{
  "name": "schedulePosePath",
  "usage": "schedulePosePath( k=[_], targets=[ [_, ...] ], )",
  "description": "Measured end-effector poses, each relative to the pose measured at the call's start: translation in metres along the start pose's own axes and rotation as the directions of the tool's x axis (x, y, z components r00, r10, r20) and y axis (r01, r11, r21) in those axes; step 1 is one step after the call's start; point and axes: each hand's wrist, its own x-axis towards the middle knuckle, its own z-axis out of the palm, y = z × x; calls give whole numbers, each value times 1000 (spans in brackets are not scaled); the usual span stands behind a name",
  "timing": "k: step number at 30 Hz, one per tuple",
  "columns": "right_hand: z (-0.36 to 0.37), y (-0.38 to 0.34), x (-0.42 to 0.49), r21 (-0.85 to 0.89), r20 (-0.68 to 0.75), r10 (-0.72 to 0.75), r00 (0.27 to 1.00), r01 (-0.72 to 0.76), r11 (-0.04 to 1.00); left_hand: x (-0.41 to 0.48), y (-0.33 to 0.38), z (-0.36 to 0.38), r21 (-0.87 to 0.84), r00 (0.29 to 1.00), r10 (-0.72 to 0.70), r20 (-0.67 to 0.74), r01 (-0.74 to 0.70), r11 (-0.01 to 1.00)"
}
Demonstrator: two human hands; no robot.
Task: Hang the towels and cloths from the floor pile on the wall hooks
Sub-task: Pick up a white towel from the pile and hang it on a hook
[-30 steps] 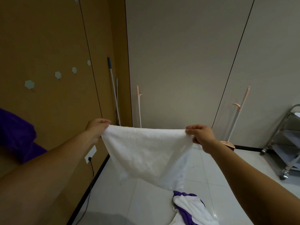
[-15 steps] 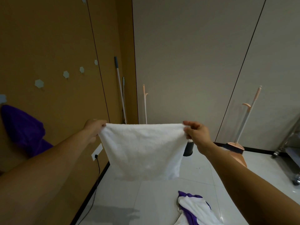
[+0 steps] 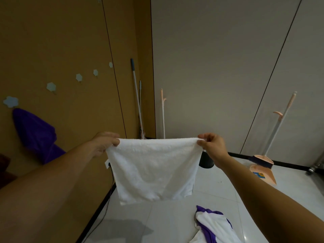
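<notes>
**Two hands, one white towel held up**

Both arms are out in front. The left hand (image 3: 105, 142) pinches the upper left corner of the white towel (image 3: 154, 169), fingers curled over the hem. The right hand (image 3: 211, 146) pinches the upper right corner between thumb and fingertips. The top edge runs nearly level between the two grips, and the rest of the cloth hangs flat below them, clear of the floor.

Below the right grip, on the tiled floor, lies the floor pile (image 3: 213, 227) of white and purple cloths.

Left of the left grip, a purple towel (image 3: 36, 134) hangs on the tan wall from a pale flower-shaped hook (image 3: 10, 102). More bare hooks (image 3: 51, 86) run in a rising row above the left grip.

Just behind the right hand stands a black bin (image 3: 206, 160), partly hidden by the towel. Farther right of that grip, a peach broom and dustpan (image 3: 261, 160) lean against the grey wall. Beyond the left grip, a mop handle (image 3: 135, 95) stands in the corner.
</notes>
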Motion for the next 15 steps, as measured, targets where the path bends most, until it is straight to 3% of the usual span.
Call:
schedulePosePath(
  k=[5, 11, 15],
  targets=[
    [10, -2, 13, -90, 58, -7, 998, 12, 996, -7, -1, -3, 41, 1000, 8, -1, -8, 999],
    [28, -32, 25, -212, 239, -17, 971, 69, 975, -18, -4, -18, 78, 972, 83, -221, -67, 995],
    [56, -50, 37, -339, 251, -114, 961, 198, 920, -34, -6, -37, 202, 924, 181, -337, -116, 972]
  ],
)
